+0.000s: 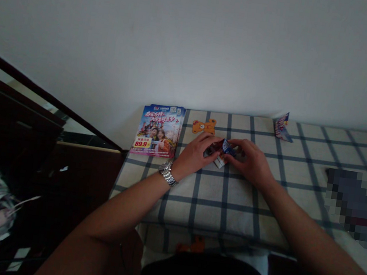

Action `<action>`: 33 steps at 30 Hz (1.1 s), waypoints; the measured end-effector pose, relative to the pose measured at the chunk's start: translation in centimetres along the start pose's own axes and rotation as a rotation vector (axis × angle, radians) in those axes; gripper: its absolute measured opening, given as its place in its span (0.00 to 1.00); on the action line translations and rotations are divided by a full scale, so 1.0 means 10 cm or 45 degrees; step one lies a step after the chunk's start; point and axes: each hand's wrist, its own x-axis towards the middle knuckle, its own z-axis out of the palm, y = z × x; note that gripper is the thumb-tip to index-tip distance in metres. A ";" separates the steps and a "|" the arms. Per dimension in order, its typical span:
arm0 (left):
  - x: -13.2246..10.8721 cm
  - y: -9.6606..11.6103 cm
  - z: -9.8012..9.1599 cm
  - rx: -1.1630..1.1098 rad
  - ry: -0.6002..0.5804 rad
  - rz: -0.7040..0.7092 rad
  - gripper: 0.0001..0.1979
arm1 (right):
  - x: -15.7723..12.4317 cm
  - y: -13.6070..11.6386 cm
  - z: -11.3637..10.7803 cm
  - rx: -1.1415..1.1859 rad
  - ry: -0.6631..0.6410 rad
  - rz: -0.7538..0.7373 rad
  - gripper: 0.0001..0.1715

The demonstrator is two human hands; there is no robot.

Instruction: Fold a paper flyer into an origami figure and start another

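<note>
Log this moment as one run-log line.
left hand: pinching paper | right hand: pinching paper | paper: on table | nearby: flyers, bear cutout

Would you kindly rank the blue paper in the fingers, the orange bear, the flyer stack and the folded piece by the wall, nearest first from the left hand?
1. Touching: blue paper, pinched by the left hand.
2. Too close to call: orange bear, just beyond; flyer stack, just left.
3. Farthest: folded piece, far to the right.
</note>
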 end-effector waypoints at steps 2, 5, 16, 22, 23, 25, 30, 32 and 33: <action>0.00 0.00 0.00 -0.006 0.000 0.004 0.19 | 0.01 -0.01 0.00 0.007 -0.002 -0.011 0.23; 0.01 0.00 0.01 -0.009 0.005 0.019 0.19 | 0.01 -0.03 -0.01 0.030 -0.010 -0.020 0.24; 0.00 -0.04 0.03 0.008 0.044 -0.012 0.20 | -0.01 -0.04 0.00 0.011 -0.006 -0.060 0.21; -0.01 -0.07 0.05 0.044 0.083 -0.024 0.19 | -0.01 -0.05 -0.01 0.008 -0.021 -0.051 0.19; -0.01 -0.07 0.05 0.047 0.082 -0.024 0.19 | -0.01 -0.06 -0.01 0.008 -0.028 -0.048 0.20; -0.01 -0.06 0.05 0.053 0.082 -0.028 0.19 | -0.01 -0.08 -0.02 0.013 -0.045 -0.041 0.21; -0.01 -0.07 0.05 0.043 0.075 -0.038 0.20 | 0.00 -0.12 -0.04 -0.007 -0.061 -0.066 0.21; -0.01 -0.06 0.05 0.032 0.065 -0.036 0.20 | 0.00 -0.12 -0.03 -0.021 -0.062 -0.081 0.20; -0.01 -0.06 0.05 0.028 0.062 -0.039 0.20 | 0.00 -0.11 -0.02 -0.029 -0.061 -0.086 0.20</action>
